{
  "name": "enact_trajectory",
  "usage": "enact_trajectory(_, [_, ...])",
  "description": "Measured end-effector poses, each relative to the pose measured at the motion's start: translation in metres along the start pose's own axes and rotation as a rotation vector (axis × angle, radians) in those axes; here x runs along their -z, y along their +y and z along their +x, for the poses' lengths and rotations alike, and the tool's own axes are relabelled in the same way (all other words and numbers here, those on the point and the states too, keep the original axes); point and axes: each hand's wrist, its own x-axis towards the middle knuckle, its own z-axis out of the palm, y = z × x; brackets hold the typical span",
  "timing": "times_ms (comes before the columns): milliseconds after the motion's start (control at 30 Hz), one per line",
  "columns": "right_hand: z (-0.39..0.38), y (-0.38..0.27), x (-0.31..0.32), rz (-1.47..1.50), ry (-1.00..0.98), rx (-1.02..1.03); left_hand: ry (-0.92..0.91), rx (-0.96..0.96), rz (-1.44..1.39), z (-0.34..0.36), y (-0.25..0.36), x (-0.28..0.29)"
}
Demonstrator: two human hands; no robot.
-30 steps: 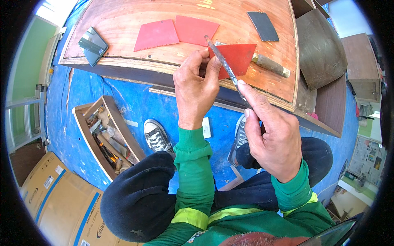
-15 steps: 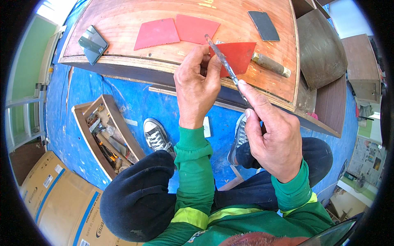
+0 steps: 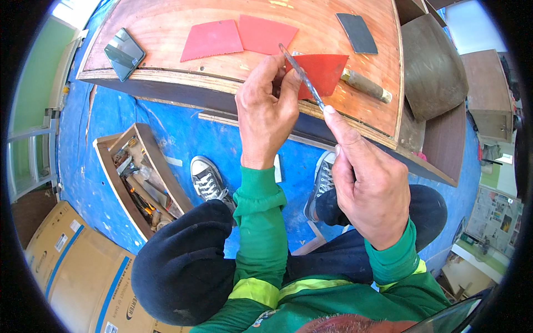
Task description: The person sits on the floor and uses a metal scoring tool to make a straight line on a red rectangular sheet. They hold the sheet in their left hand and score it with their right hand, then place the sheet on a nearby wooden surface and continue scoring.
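My left hand pinches a red trapezoid sheet by its left end, holding it above the near edge of a wooden bench. In my right hand is a slim, stained metal blade with a rounded tip. The forefinger is stretched along it, and the blade crosses the left part of the red sheet beside my left fingertips. Whether it touches the sheet I cannot tell. The blade's rear end is hidden in my right fist. Just right of the sheet lies a tool with a worn wooden handle.
Two more red pieces, a dark piece and a phone lie on the bench. A wooden toolbox stands on the blue floor sheet. Large cardboard box at lower left; curved brown panel at right.
My right fingers cover more of the blade's lower part than before. The red sheet has shifted slightly, and the whole view has moved a little. Both grips continue.
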Motion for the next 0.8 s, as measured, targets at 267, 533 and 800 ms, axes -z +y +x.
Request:
enact_trajectory(267, [0.017,-0.017,-0.007,-0.029,0.03,-0.051,0.021,-0.019,0.047,0.001,0.006,-0.003])
enact_trajectory(533, [0.028,-0.019,-0.022,-0.137,0.045,-0.019,0.072,-0.041,0.043,-0.001,0.003,-0.005])
enact_trajectory(800, [0.052,-0.013,-0.038,-0.233,0.041,0.036,0.101,-0.082,0.011,-0.003,-0.005,-0.006])
